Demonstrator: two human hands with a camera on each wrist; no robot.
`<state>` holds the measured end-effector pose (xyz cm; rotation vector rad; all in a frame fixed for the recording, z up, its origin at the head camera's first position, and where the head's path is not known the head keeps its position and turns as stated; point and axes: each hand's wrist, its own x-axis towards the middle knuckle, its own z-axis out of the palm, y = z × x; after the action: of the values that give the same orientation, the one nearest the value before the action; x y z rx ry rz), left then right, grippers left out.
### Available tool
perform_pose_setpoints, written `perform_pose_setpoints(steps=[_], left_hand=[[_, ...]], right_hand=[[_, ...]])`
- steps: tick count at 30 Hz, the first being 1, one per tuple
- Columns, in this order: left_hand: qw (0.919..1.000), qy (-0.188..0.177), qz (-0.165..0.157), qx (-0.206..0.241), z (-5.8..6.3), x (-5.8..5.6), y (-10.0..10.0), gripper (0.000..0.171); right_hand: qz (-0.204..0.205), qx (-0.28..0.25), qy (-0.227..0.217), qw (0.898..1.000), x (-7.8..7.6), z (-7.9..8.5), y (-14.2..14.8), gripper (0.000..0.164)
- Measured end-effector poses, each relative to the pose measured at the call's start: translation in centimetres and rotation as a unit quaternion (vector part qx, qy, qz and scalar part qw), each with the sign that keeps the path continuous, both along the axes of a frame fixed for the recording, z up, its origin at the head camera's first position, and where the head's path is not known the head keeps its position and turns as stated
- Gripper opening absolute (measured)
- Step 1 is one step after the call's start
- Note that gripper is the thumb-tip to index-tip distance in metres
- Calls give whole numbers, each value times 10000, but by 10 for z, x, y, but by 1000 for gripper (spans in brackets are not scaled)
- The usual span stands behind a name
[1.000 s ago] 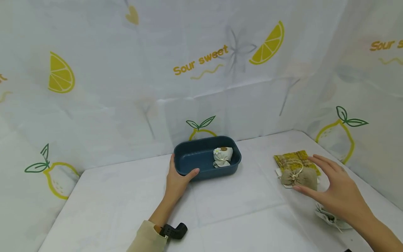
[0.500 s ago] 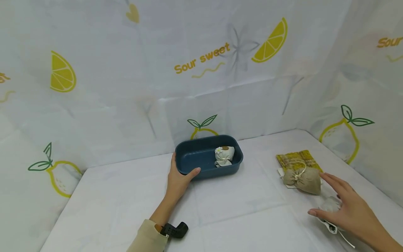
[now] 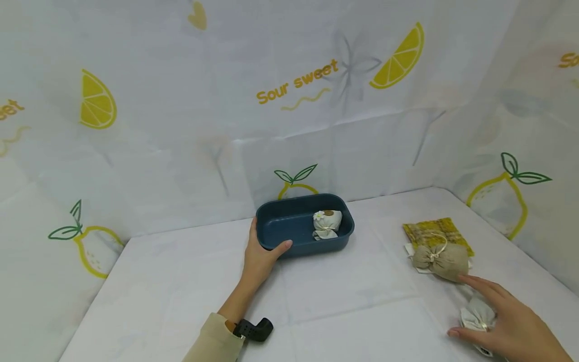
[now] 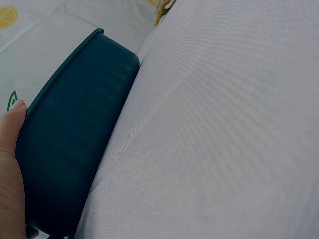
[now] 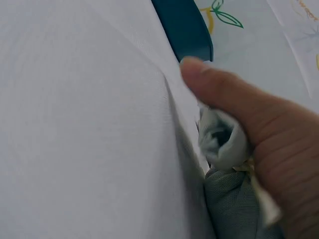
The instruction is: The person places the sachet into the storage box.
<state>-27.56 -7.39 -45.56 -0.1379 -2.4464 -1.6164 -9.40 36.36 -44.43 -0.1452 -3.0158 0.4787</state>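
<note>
My left hand [image 3: 260, 261] grips the left end of a dark blue rectangular box [image 3: 312, 248], thumb over its front rim. Inside the box, at its right end, lies a small white drawstring sachet [image 3: 327, 224] with a flower on it. On the right, my right hand [image 3: 517, 322] is spread around a pale grey-white tied sachet [image 3: 479, 310], partly hidden under the palm. The right wrist view has the thumb [image 5: 229, 92] stretched out above the gathered neck of this sachet [image 5: 222, 142]. Just beyond the fingertips sits a beige drawstring sachet [image 3: 450, 264].
Beneath the beige sachet lie a yellow-and-brown patterned cloth piece [image 3: 436, 229] and something flat and white [image 3: 422, 270]. A white cloth with lemon prints [image 3: 181, 125] hangs behind the white-covered table [image 3: 353, 296]. A black strap device [image 3: 255, 330] is on the left wrist.
My right hand has moved from around the beige sachet toward me, down to the pale grey-white sachet. The left hand stays on the box. The head view has shifted slightly.
</note>
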Motion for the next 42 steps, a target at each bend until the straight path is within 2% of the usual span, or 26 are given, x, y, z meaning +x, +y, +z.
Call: perform_pose_setpoints(steps=[4,6,10,13,18,24,31,35,40,42], left_hand=[[10000,23,61,-21,0,-2,-2,113],[9999,30,100,-24,-1,-2,-4,113],[9999,24,145,-44,-1,-4,-7,113],[9999,42,146,-39,-1,-5,-8,113],[9999,43,113,-42,-2,-5,-8,113],[9999,80,95,-13,-2,-6,-4,113],[10000,32,33,35,-1,-5,-1,114],[10000,17,54,37,-2,-5,0,115],[10000,-43,50,16,-2,-2,1,114],[10000,-49,49,12,-1,-1,1,114]], right_hand=[[-37,-62,342,9994,-3,-6,-6,107],[-7,-128,669,9977,-5,-8,-10,100],[205,-206,1421,9894,-11,-9,-20,83],[321,-220,1764,9835,-18,-8,-26,74],[382,-212,1925,9803,-33,-6,-27,68],[437,-87,2160,9754,-61,-6,-26,61],[318,-1,2498,9678,-88,-4,-23,52],[275,-23,2514,9675,-94,-5,-22,48],[-25,-317,2250,9738,-90,0,-22,41],[-62,-417,2273,9729,-88,3,-22,38]])
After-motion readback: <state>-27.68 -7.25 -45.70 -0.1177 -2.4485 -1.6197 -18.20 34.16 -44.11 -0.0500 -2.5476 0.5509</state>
